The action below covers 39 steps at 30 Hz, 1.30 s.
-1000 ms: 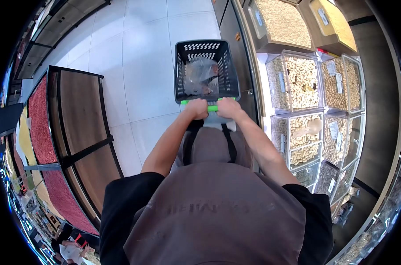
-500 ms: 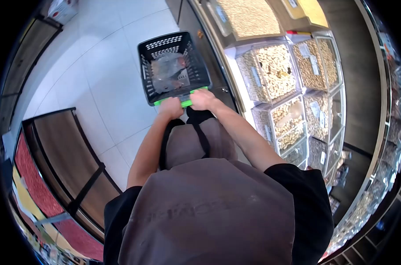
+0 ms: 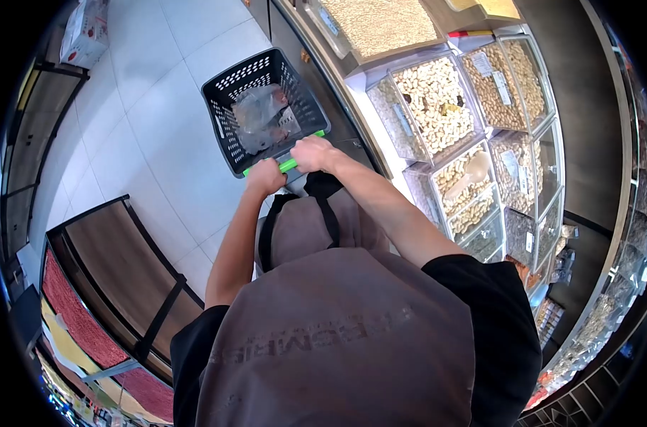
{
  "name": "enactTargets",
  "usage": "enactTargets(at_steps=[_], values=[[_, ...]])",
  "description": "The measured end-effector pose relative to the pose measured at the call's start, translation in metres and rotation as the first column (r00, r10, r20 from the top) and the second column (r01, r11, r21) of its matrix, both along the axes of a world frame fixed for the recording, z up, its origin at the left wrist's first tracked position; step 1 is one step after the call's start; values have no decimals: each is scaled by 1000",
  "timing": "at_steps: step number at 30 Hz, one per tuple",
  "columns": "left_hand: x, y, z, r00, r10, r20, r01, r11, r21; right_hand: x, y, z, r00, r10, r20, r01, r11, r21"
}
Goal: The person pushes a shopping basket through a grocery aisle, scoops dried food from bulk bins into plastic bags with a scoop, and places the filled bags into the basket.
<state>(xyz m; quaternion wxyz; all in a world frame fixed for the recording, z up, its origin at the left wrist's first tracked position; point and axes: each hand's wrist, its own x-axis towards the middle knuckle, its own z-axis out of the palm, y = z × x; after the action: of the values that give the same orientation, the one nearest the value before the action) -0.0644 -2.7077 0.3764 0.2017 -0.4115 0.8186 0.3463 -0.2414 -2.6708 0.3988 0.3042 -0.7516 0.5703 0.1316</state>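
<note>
A black shopping basket (image 3: 217,132) with perforated walls is in front of me, its green handle (image 3: 288,166) toward my body. My left hand (image 3: 267,176) is closed around the left part of that handle. Further right on the same bar, my right hand (image 3: 313,154) is wrapped round it. Inside the basket lie clear plastic bags (image 3: 258,114); something reddish-brown shows through, but I cannot tell what it is. A pale label with print sits beside them.
On the right, clear bins (image 3: 437,99) of nuts line a counter, one with a scoop (image 3: 478,167). A dark wooden display (image 3: 124,249) with red goods stands at left. White floor tiles (image 3: 153,135) run between, with a white box (image 3: 83,35) at the far left.
The basket has shifted left in view and turned slightly, both hands still on its handle. The nut bins have moved a little left, and more of the white box shows.
</note>
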Motion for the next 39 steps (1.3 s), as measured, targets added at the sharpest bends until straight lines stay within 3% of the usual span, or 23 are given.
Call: enactTargets(at_steps=[6,12,13,14,16,17,18,20,21,22,24,26,32,33,34,36,38,39], values=[[-32,8,6,982,182,39,-182,983,-4,-32,-12,0,996,92,-13,-93,992,-85],[-80,16,-3,904,419,-90,-414,908,65,-73,-15,1,995,58,-78,-77,957,-281],[-87,17,-12,887,440,-142,-431,898,87,-77,-10,-10,985,-170,31,160,831,-532],[-95,17,-21,877,446,-176,-425,893,147,-82,-6,-20,918,-342,200,377,598,-708],[-111,17,-26,865,439,-243,-401,896,191,-86,-3,-26,591,-555,585,801,491,-343],[-119,19,-45,850,454,-268,-403,888,222,-86,-1,-23,385,-676,628,907,404,-121],[-127,19,-29,838,439,-324,-362,891,273,-87,-1,-23,165,-777,607,952,286,107],[-144,17,-12,835,373,-405,-268,918,294,-87,-10,-31,-433,-694,574,773,41,633],[-153,19,-16,793,346,-501,-245,935,258,-93,-14,-36,-294,-739,606,805,150,574],[-167,29,-54,754,418,-507,-328,908,261,-93,-17,-25,-186,-759,624,859,182,478],[-183,32,-35,789,439,-430,-343,895,284,-113,-26,-38,-168,-818,550,859,152,489],[-196,37,-25,794,481,-373,-349,862,368,-119,-32,-44,-58,-819,570,941,146,305],[-229,54,-29,712,513,-479,-355,852,385,-147,-31,-34,320,-867,383,942,334,-32],[-233,55,-30,715,486,-503,-327,868,373,-145,-31,-15,252,-899,359,951,299,81],[-236,53,-25,713,492,-500,-331,864,379,-149,-29,-13,256,-900,353,950,302,82],[-238,51,-22,768,469,-436,-269,855,444,-152,-29,-9,377,-860,343,920,391,-31],[-238,51,-26,796,487,-359,-293,829,476,-148,-30,-6,401,-868,293,906,423,12],[-239,57,-46,674,474,-566,-259,870,420,-139,-26,-3,588,-762,272,800,498,-334]])
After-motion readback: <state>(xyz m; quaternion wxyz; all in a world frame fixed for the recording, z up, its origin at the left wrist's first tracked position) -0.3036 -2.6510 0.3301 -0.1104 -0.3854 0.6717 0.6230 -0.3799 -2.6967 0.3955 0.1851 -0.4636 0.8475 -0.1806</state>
